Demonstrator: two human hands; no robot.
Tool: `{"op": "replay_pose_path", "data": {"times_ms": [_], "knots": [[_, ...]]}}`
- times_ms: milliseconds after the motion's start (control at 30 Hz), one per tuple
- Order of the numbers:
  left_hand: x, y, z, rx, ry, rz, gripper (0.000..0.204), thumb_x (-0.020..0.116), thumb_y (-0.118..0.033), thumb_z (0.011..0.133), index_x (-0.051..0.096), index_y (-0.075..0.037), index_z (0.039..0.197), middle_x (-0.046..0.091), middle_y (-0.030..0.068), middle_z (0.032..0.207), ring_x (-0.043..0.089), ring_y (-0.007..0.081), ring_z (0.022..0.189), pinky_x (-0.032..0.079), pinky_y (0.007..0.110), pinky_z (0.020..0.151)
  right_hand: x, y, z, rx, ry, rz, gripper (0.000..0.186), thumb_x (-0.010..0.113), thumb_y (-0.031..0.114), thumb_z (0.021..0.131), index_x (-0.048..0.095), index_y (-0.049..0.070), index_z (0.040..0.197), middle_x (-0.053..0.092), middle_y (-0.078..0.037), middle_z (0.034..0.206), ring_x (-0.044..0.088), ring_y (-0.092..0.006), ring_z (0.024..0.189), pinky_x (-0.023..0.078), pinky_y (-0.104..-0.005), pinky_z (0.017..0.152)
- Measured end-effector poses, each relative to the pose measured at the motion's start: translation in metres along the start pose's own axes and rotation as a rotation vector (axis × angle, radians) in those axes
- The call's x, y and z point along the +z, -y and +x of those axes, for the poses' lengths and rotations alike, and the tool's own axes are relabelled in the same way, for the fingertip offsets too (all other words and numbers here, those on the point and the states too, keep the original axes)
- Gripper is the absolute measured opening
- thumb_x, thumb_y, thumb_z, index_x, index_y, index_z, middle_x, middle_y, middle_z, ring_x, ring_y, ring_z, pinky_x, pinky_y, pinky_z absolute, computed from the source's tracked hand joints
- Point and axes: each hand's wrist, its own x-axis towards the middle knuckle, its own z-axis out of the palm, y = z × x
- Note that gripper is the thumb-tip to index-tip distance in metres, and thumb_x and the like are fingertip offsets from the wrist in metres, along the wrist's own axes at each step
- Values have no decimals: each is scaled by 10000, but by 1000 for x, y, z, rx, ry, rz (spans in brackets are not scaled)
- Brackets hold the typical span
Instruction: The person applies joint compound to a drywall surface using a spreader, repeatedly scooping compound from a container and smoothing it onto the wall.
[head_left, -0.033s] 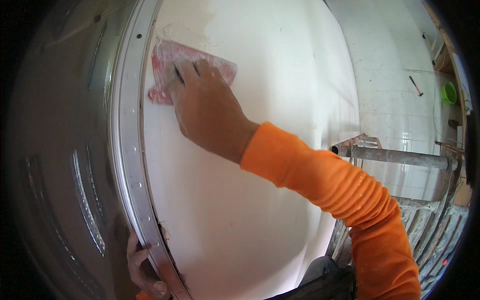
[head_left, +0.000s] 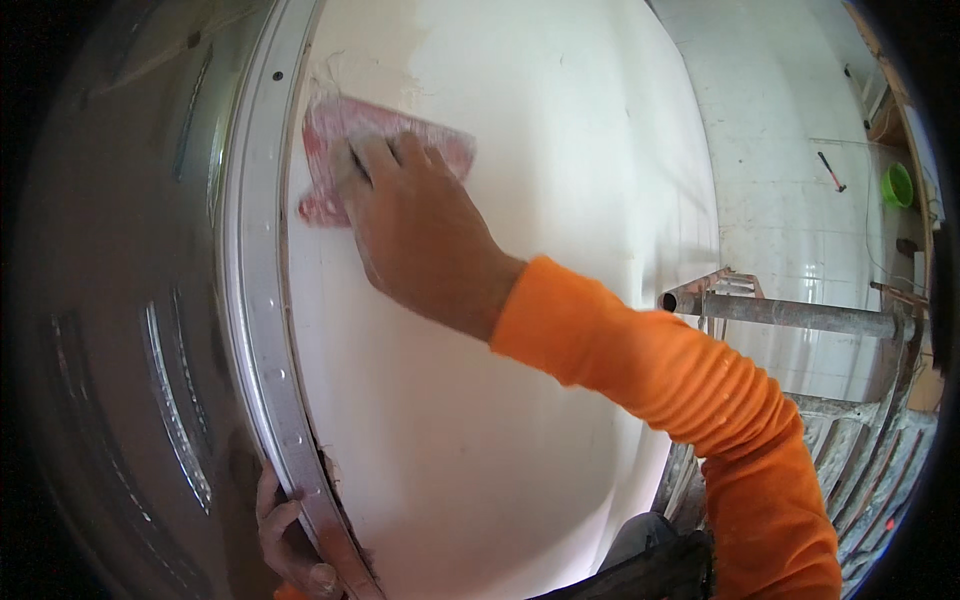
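My right hand [head_left: 415,215] is closed on a red, white-dusted sheet [head_left: 440,135] that looks like sandpaper. The sheet lies flat against a white wall surface [head_left: 480,420], near its left border. My fingertips and thumb are partly hidden against it. Whitish smears of filler mark the wall just above the sheet. At the lower left, my left hand [head_left: 285,535] is closed around the edge of a silvery metal frame [head_left: 262,270], which runs up along the wall's left side. Its fingers lie on the frame's outer edge.
Dark glossy glass [head_left: 110,300] lies left of the frame. At right, a metal scaffold pipe [head_left: 800,313] and a slatted platform [head_left: 850,470] stand close to my right arm. On the floor beyond lie a hammer [head_left: 832,172] and a green bowl [head_left: 897,185].
My right hand and the red sheet have slid slightly down the wall, toward me. My left hand stays on the frame.
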Motion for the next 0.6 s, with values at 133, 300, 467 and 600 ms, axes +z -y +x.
{"op": "replay_pose_path", "data": {"times_ms": [133,300,467,600], "knots": [[-11,-1,-10,-54,-18,94,716,517,-657,977,502,-56,1365,416,333,1477,552,423,1278,490,542,1036,-32,6,-25,-3,114,180,454,613,60,831,594,-62,1269,607,-186,1150,564,-352,1020,485,-438,908],[-18,-7,-8,-70,23,209,667,536,-627,982,529,-42,1304,442,324,1463,599,421,1216,535,530,982,-57,-38,-16,134,-45,239,295,565,104,838,709,-19,1064,721,-158,1082,686,-335,942,541,-456,862],[-12,0,-20,-144,-88,152,634,595,-593,968,536,-53,1295,482,315,1434,628,419,1177,571,506,934,-57,-85,56,569,138,368,284,515,157,846,707,-42,912,700,-263,882,672,-445,802,553,-506,767],[4,-11,-15,-209,-229,189,617,635,-567,956,537,-70,1308,500,308,1426,628,423,1182,578,513,931,-20,-62,97,357,162,210,281,526,158,824,704,-48,894,701,-265,860,678,-435,803,560,-487,728]]}}
